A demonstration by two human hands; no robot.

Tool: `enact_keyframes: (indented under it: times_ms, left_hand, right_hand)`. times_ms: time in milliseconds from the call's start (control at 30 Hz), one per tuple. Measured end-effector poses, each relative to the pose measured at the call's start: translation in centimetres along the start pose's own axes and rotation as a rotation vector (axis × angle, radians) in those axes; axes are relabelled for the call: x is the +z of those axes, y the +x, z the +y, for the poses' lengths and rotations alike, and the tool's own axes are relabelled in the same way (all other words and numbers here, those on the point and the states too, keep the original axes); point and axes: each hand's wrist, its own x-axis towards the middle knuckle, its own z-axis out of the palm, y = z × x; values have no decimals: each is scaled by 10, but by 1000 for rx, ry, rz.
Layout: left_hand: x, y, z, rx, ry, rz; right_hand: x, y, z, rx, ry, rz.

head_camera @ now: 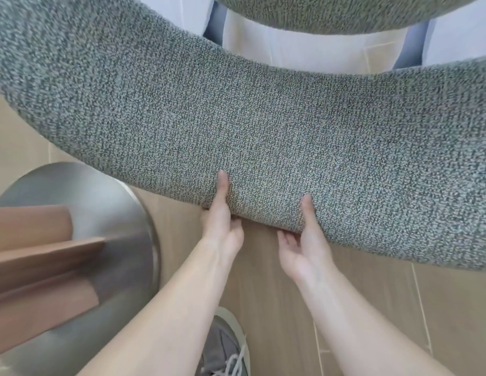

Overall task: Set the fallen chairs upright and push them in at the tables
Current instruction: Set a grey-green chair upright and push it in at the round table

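A chair with a curved backrest (263, 126) in grey-green woven fabric fills most of the head view. Its seat (345, 12), in the same fabric, shows at the top edge. My left hand (223, 221) grips the backrest's lower edge, thumb on the outer fabric and fingers curled underneath. My right hand (304, 240) holds the same edge a little to the right, thumb on top and fingers tucked under. The chair's legs are hidden.
A round brushed-metal table base (106, 196) stands on the floor at the left, with brown wooden boards (41, 253) in front of it. Light wood-look floor (399, 321) lies below. My grey shoe (225, 348) is at the bottom. White panels (304, 50) show beyond the backrest.
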Motion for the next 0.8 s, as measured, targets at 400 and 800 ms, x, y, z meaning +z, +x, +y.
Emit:
enact_keyframes:
  times_ms: [400,800]
  left_hand:
    - [77,-155,60,114,-94,60]
    - [260,-323,213,252,-164,122]
  right_hand:
    - [46,-174,-68,-64,69,4]
    - [199,-380,-205,-120,13,41]
